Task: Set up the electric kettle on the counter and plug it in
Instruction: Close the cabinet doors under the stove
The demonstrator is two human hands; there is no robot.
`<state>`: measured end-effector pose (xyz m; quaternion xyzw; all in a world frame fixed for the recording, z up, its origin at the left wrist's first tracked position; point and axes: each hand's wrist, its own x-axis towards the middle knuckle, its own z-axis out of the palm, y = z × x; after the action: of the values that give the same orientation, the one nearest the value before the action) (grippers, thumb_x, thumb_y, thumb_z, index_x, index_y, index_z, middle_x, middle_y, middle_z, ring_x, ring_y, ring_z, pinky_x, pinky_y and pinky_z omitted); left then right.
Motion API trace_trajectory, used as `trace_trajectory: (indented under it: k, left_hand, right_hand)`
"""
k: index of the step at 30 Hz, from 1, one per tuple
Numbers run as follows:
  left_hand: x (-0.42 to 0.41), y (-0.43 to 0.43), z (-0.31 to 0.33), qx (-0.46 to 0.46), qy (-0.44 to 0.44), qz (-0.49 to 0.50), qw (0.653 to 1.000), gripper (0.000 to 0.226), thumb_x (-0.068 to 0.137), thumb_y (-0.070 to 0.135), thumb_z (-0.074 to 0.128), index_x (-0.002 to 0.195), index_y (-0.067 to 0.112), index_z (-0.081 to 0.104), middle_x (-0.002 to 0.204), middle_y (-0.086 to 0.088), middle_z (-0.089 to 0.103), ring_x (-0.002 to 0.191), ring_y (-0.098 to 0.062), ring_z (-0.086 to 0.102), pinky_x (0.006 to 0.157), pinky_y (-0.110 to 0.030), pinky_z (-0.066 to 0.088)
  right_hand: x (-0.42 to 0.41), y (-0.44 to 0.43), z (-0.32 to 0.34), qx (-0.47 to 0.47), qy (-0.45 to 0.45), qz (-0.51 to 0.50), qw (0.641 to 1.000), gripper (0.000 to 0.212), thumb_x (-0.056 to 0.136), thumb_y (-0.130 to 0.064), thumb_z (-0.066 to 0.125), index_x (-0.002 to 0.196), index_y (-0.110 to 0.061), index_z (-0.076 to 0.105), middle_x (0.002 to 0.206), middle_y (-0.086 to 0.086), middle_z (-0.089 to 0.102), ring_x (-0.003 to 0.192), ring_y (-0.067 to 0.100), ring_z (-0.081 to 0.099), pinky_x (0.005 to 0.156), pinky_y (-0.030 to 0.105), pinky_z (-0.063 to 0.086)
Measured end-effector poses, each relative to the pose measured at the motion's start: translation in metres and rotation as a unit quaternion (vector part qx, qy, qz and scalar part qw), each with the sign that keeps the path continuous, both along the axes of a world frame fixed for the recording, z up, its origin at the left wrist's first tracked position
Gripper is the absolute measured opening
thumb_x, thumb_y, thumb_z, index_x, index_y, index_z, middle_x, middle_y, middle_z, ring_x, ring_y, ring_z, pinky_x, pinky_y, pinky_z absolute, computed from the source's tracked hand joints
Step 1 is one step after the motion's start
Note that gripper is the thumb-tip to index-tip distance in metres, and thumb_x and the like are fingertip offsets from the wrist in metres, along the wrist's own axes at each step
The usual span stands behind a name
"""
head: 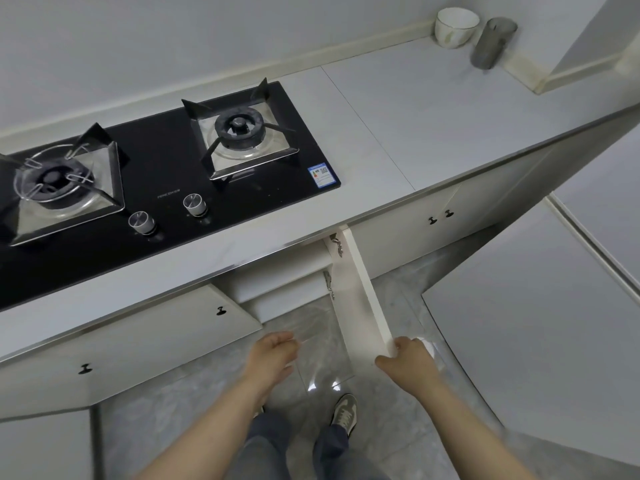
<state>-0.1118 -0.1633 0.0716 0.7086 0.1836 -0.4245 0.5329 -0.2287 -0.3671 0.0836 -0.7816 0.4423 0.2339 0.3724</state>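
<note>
No kettle shows in the head view. A pale grey counter [408, 112] runs across the top. Below it a white cabinet door [360, 292] stands swung open toward me, edge-on. My right hand [408, 358] grips the door's lower outer corner. My left hand [273, 351] hovers in front of the open cabinet gap, fingers loosely curled, holding nothing. The cabinet's inside is mostly hidden; only a pale shelf edge [277, 289] shows.
A black two-burner gas hob [162, 161] with two knobs fills the counter's left. A white bowl [455, 27] and a grey cup [490, 43] stand at the back right corner. Shut cabinet doors with dark knobs [440, 216] flank the open one. My shoe [344, 412] rests on the grey floor.
</note>
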Motion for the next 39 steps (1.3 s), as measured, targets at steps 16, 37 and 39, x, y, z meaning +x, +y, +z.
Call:
trace_trajectory:
  k: [16,37,39]
  left_hand:
    - [0.058,0.098,-0.001,0.018,-0.005,0.049,0.999,0.016,0.086,0.016,0.064,0.102,0.013,0.065,0.099,-0.009,0.065,0.093,-0.022,0.062,0.079,-0.033,0.048]
    - [0.142,0.204,-0.006,0.044,-0.011,0.069,0.997,0.023,0.077,0.026,0.069,0.100,0.022,0.066,0.108,-0.009,0.069,0.103,-0.026,0.065,0.080,-0.035,0.054]
    - [0.144,0.201,-0.007,0.049,-0.006,0.080,0.996,0.024,0.080,0.024,0.067,0.104,0.020,0.065,0.111,-0.008,0.068,0.101,-0.025,0.065,0.074,-0.031,0.052]
  right_hand:
    - [0.062,0.099,0.002,0.063,-0.029,0.024,0.997,0.020,0.077,-0.022,0.062,0.066,-0.020,0.045,0.066,-0.008,0.052,0.061,0.006,0.048,0.051,0.018,0.034]
    - [0.177,0.192,-0.002,0.089,-0.027,0.172,0.981,0.034,0.081,-0.022,0.061,0.111,-0.006,0.065,0.112,0.004,0.063,0.110,0.021,0.060,0.082,0.021,0.041]
    - [0.192,0.188,-0.003,0.065,-0.011,0.205,0.977,0.035,0.083,-0.024,0.059,0.107,0.000,0.066,0.113,0.012,0.066,0.106,0.024,0.061,0.085,0.027,0.046]
